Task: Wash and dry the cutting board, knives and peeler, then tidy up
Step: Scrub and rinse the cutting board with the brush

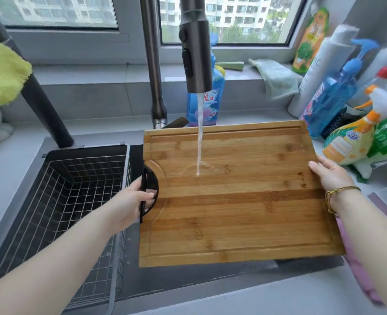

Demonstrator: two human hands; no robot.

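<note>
A large bamboo cutting board (238,201) lies flat over the right part of the dark sink (188,283). Its left edge has a black semicircular handle (150,194). My left hand (131,201) grips that handle, fingers curled round it. My right hand (329,176) holds the board's right edge, thumb on top. Water (199,137) runs from the grey pull-out faucet head (196,48) onto the middle of the board and spreads there. No knives or peeler are in view.
A black wire basket (70,201) fills the sink's left part. Several detergent and spray bottles (351,123) crowd the counter at right. A blue soap bottle (207,103) stands behind the faucet. Green cloths (276,78) lie on the sill, a yellow cloth (1,76) hangs at left.
</note>
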